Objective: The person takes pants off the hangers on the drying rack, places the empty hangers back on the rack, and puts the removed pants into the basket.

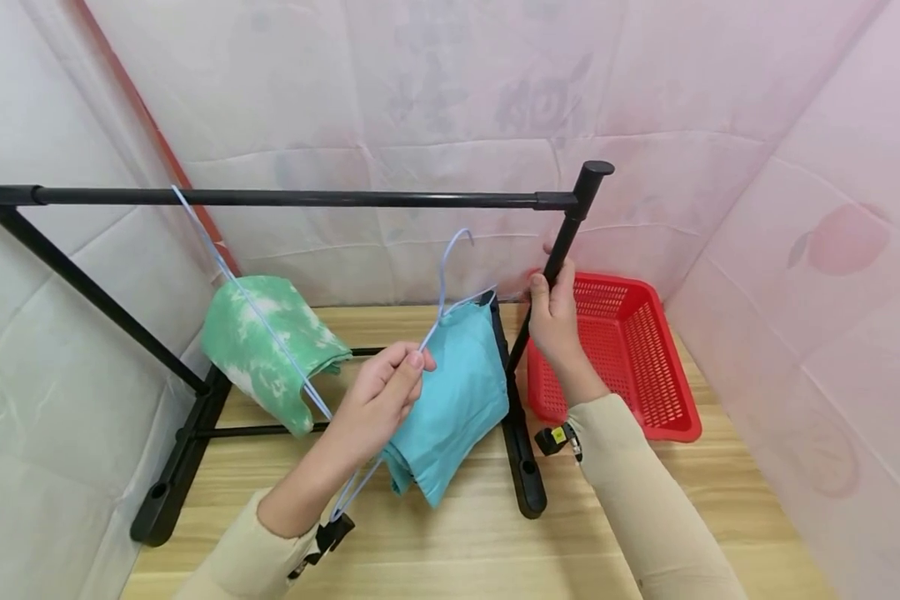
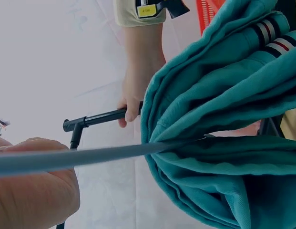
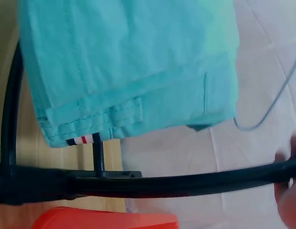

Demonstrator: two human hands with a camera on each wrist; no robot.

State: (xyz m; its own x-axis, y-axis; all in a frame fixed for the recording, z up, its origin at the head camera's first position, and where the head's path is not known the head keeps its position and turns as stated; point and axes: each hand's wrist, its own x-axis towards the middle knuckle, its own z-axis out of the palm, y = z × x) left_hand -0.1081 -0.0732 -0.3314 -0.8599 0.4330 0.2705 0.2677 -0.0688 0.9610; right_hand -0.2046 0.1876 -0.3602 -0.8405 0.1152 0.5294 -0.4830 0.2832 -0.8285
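My left hand (image 1: 378,400) pinches a pale blue wire hanger (image 1: 442,287) just below its hook. Folded turquoise trousers or shorts (image 1: 450,392) hang over this hanger, in front of the right side of a black clothes rack (image 1: 307,198). The hook sits below the rack's top bar, apart from it. In the left wrist view, striped trim (image 2: 276,47) shows on the folded turquoise cloth. My right hand (image 1: 558,321) grips the rack's right upright post (image 1: 565,237), fingers wrapped around it.
A green and white tie-dye garment (image 1: 270,333) hangs on a second wire hanger (image 1: 208,237) from the bar's left part. A red plastic basket (image 1: 682,417) stands right of the rack on the wooden table (image 1: 645,533). Pale sheeting (image 1: 450,83) encloses the back and sides.
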